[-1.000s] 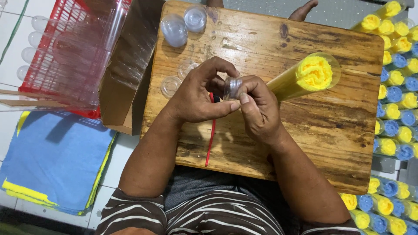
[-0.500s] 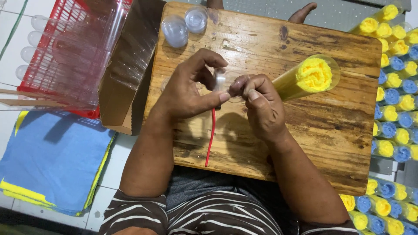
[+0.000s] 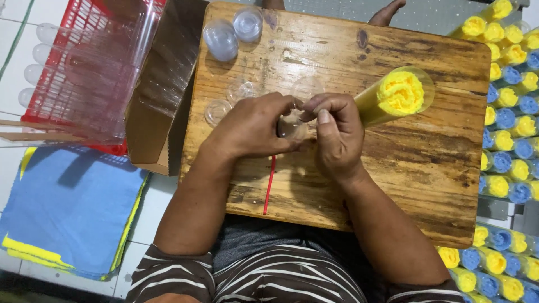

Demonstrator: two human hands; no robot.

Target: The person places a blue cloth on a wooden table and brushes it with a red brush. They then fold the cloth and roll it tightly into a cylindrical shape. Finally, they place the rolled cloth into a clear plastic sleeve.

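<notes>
**One tube in hand, many already filled**

Two hands meet over the middle of the desk. A small clear cap is pinched between the left hand and the right hand. A clear tube, packed with a rolled yellow cloth, is gripped in the right hand and is judged not yet capped. Loose caps lie beyond; filled tubes are stacked to the right, flat cloths to the left.
</notes>
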